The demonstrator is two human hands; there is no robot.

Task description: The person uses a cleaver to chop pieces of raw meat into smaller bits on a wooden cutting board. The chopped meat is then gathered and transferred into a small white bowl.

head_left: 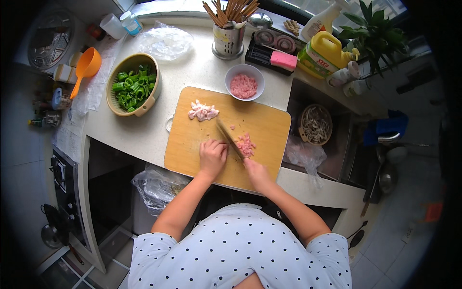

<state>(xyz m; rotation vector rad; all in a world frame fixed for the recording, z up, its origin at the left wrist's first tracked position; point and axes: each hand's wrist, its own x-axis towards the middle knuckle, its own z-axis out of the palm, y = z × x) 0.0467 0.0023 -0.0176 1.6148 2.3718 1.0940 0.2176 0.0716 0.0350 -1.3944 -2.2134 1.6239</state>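
Right hand [257, 174]: closed around a long, metal-bladed knife [231, 139], tip toward eleven o'clock.
Left hand [212, 156]: curled on the tan rectangular wooden board [267, 120], knife's eight o'clock; can't tell whether it's gripping.

From where I stand, I can't make out a single word or number for certain. The yellow jug [326, 46] by the window has a green label with reddish print, the largest lettering around. The small jar [130, 23] at the back left has a blue-and-white label, and the spray bottle [321, 22] has markings too, all too small to read.
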